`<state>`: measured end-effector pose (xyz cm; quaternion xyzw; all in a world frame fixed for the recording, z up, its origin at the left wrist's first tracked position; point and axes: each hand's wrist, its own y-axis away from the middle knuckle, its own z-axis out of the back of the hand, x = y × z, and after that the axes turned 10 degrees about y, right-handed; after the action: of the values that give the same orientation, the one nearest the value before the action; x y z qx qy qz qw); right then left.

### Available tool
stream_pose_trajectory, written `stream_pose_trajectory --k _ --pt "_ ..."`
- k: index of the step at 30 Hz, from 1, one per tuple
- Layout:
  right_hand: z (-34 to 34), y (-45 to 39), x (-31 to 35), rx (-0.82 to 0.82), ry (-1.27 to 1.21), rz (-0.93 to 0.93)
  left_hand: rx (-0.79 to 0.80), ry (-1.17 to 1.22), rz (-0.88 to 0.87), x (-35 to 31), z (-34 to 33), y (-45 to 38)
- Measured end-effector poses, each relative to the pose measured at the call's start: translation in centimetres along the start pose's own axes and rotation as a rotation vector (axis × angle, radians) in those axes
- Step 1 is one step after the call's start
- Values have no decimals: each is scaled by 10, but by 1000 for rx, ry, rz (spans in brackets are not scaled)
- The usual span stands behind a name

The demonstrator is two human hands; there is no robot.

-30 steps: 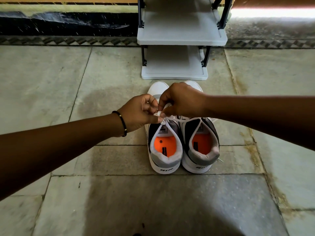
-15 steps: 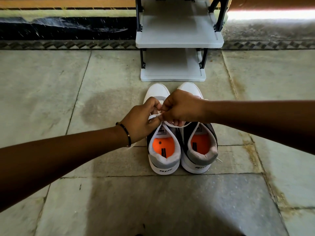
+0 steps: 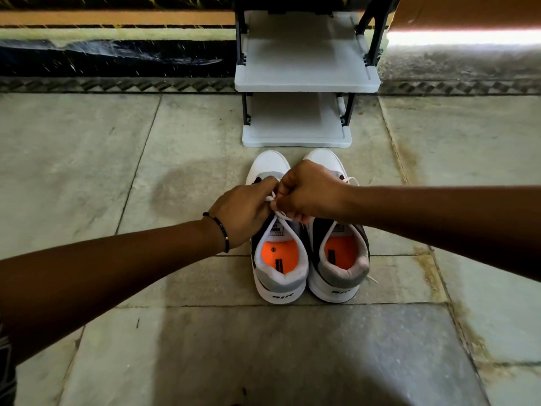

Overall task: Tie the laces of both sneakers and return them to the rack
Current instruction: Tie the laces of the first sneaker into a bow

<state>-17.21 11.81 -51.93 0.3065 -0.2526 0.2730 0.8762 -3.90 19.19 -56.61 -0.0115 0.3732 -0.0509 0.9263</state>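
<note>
Laces (image 3: pixel 276 213) of the left sneaker (image 3: pixel 279 259), on the floor before the rack (image 3: pixel 307 80), sit pinched in both hands' fingers (image 3: pixel 273 187). Should either pinch slacken, I reckon the half-made knot would slip loose.

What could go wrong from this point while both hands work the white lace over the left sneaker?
1. The left hand and right hand pinch the white lace of the left grey-and-white sneaker close together; a slip could undo the loop.
2. The right sneaker's loose lace end trails on the stone floor and may snag when lifted to the grey plastic rack.
</note>
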Motion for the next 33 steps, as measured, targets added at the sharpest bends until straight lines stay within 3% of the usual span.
stream_pose_trajectory --k 5,10,14,21,27,33 --pt "0 1 -3 -14 77 18 -68 221 141 -2 2 4" --pt "2 4 -3 -58 169 51 -146 752 457 -15 8 3" --pt "2 6 -1 -72 147 67 -235 942 644 -19 5 3" --pt "3 7 -7 -70 197 97 -214 905 599 -22 11 2" --pt "3 9 -6 -62 330 158 -99 541 366 -16 25 2" --pt "3 6 -3 -73 396 174 -107 411 311 -7 28 -3"
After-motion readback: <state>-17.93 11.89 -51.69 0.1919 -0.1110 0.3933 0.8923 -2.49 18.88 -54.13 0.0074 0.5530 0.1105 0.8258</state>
